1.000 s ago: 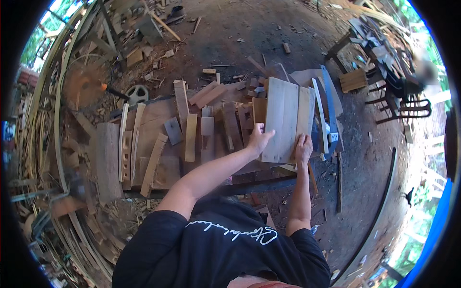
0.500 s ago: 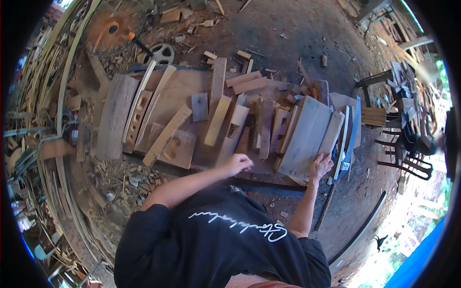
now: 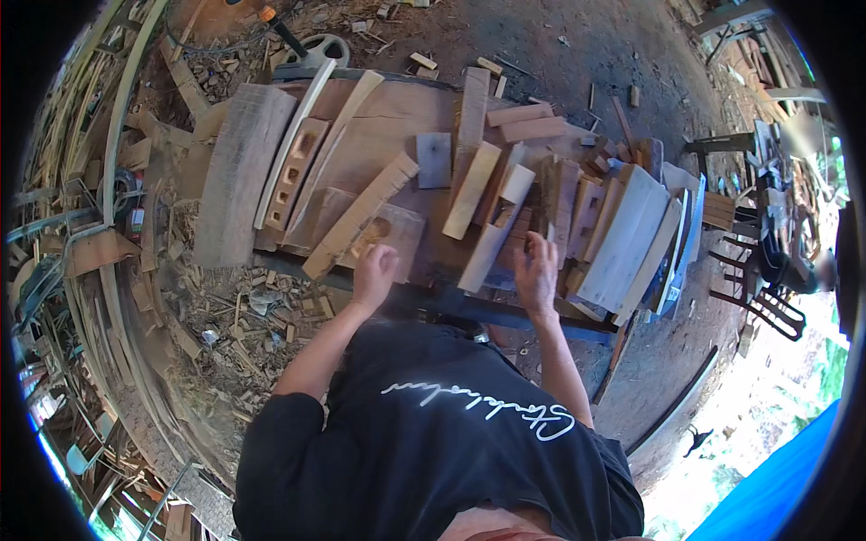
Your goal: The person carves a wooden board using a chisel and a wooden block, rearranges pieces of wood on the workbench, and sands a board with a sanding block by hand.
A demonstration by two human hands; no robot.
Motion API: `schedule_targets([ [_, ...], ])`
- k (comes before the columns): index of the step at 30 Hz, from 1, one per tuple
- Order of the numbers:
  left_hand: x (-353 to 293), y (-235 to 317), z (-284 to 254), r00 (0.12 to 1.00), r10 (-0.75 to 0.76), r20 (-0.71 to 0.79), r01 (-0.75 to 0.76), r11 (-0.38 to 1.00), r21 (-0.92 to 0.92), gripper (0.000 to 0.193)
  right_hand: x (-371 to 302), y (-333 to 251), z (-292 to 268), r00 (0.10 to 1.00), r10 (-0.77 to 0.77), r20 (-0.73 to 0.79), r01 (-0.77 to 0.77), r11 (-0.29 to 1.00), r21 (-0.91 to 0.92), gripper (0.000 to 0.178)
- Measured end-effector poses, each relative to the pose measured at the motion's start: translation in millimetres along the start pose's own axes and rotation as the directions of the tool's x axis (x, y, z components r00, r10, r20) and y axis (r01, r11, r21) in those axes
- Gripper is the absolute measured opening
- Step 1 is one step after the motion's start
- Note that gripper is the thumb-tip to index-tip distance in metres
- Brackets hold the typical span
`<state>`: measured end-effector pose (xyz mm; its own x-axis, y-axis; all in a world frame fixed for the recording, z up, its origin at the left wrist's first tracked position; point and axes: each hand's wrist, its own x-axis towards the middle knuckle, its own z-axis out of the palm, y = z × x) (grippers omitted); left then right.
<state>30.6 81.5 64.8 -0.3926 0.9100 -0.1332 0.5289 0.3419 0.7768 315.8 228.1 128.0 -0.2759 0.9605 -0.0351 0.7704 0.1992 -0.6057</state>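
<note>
My left hand [image 3: 375, 276] hovers at the bench's near edge, its fingers curled in with nothing visible in them. Just beyond it lies a flat wooden block [image 3: 405, 236] with a rough hollow, and a long wooden strip [image 3: 363, 215] rests slanted over that block. My right hand [image 3: 538, 278] is raised with fingers apart, holding nothing. It is near a pale notched wood piece [image 3: 494, 236] on its left and a brown wood piece [image 3: 565, 206] beyond it. Whether its fingertips touch any wood I cannot tell.
Wide grey boards [image 3: 624, 242] and a blue handsaw [image 3: 687, 242] lie at the bench's right end. At the left end are a weathered plank [image 3: 242, 176] and a mortised piece [image 3: 294, 176]. Offcuts and shavings [image 3: 257, 316] litter the floor. A black chair [image 3: 760, 298] stands right.
My right hand has let go of the boards at the right end and moved left. My left hand has shifted left, towards the hollowed block. The view has shifted too.
</note>
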Motion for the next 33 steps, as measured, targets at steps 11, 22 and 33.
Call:
schedule_targets([
  [11,26.9,-63.0,-77.2,0.986,0.119,-0.12,-0.065,0.923,0.38,0.074,-41.5,-42.4,109.4,0.96,0.277,-0.035,-0.279,0.956,-0.093,0.091],
  [22,33.6,-84.9,-97.8,0.987,0.157,0.021,-0.155,0.929,0.338,0.071,-47.7,-18.0,133.4,0.95,0.18,-0.257,-0.181,0.983,0.019,0.074],
  [33,45.2,-115.6,-104.9,0.984,0.145,-0.099,-0.108,0.945,0.308,0.075,-56.1,-20.7,111.4,0.808,0.425,-0.409,-0.302,0.894,0.331,0.028],
])
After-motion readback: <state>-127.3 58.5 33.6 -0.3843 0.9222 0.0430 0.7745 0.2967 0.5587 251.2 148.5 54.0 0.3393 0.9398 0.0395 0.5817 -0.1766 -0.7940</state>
